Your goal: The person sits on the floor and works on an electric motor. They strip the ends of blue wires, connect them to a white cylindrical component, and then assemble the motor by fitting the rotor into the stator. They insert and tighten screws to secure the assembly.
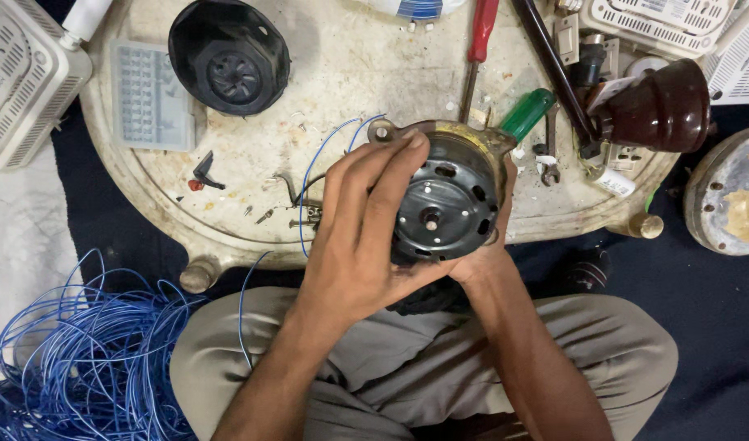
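1. Closest in, there's a lap in beige trousers (440, 367), and off to the left of it a big messy heap of blue wire (80, 359) on the floor.
2. Just above the lap, both hands are on a round black motor (448, 204) with a little shaft sticking out of the middle. It's held up over the near edge of the table, face towards the camera.
3. Left hand (362, 237) is wrapped over the left side of the motor, fingers curled and lying across the top, fingertips up by the yellowish rim. Closed on it, not spread.
4. Right hand (484, 257) cups the motor from below and the right; only the thumb edge and wrist really show, so can't tell how tight the grip is.
5. Thin blue wires (325, 155) loop out from behind the left hand onto the dirty white table (350, 65).
6. Just past the motor there's a green-handled screwdriver (528, 113), a small wrench beside it.
7. Further back: a black fan cover (227, 55), a red-handled screwdriver (482, 33), and a dark brown dome-shaped thing (664, 106) on the right.
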